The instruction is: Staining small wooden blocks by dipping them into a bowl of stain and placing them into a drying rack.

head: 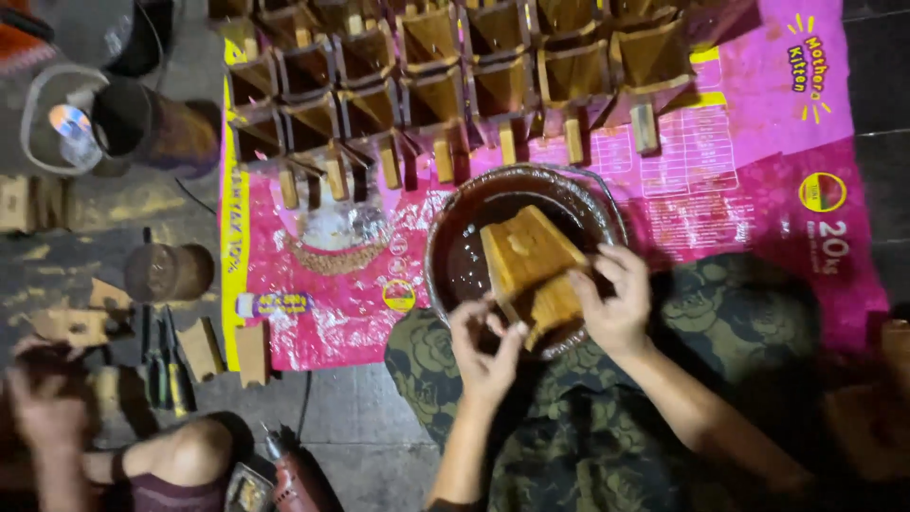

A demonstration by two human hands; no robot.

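A tapered, trapezoid-shaped wooden piece (529,270), wet and yellow-brown, sits over a round metal basin of dark brown liquid (464,261) that rests on a pink printed plastic sack (758,161) spread on the floor. The piece's long axis runs from lower right to upper left, with the narrower end pointing up and away from the person and the wider end toward their lap. The left hand (485,353) pinches the near lower corner of the piece, fingers curled around its edge. The right hand (616,299) grips the right side, fingers closed on the wood. Beyond the basin, rows of similar dark-stained wooden pieces (436,85) stand on the sack. At lower left, another person's hand (43,398) is near small wooden blocks (81,322) and hand tools (161,356).
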